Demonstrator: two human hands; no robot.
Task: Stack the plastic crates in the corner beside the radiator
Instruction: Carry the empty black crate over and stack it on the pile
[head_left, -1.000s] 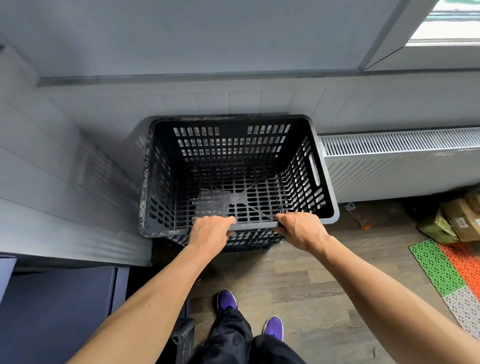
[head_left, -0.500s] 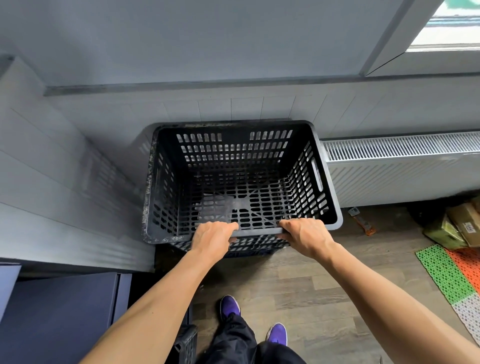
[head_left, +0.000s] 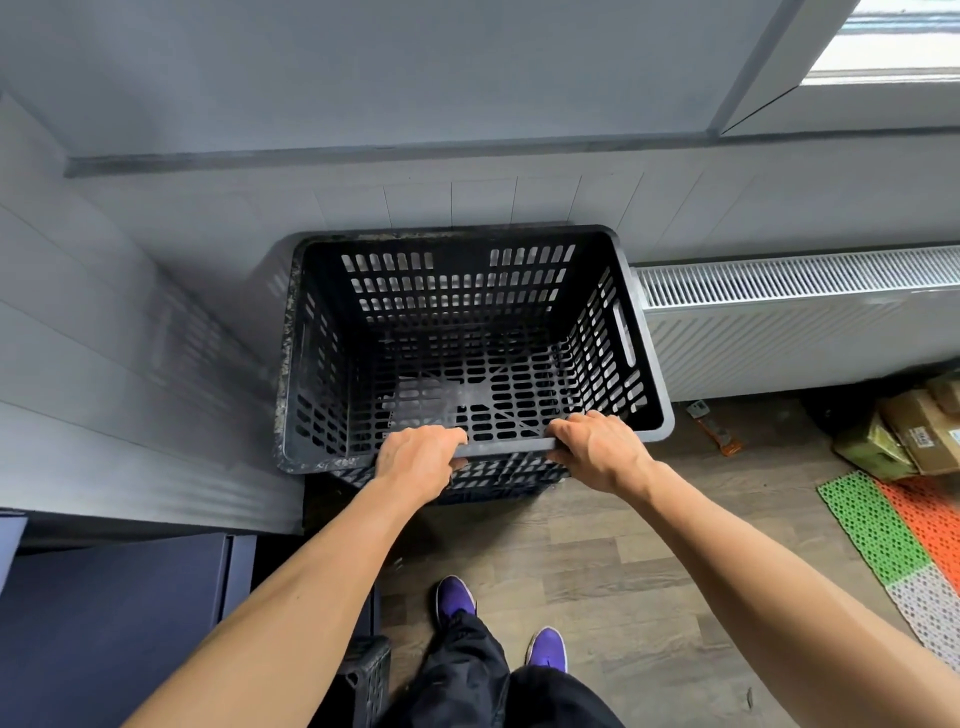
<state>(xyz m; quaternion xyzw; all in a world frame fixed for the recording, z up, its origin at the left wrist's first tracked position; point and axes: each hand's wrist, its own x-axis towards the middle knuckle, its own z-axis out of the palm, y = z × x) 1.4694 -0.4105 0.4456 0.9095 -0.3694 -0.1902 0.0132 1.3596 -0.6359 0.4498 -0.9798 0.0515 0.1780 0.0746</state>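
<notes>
Both hands, left hand (head_left: 418, 460) and right hand (head_left: 597, 452), grasp the near rim of the top black crate (head_left: 467, 338), seated on a lower crate (head_left: 493, 475) by the radiator (head_left: 800, 312); release likely left.

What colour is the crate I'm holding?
The crate is black; head view shows it best.

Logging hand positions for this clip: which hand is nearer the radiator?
Right. The right hand grips the near rim of the black crate, toward the end beside the radiator. The left hand grips the same rim farther along, away from it.
</notes>
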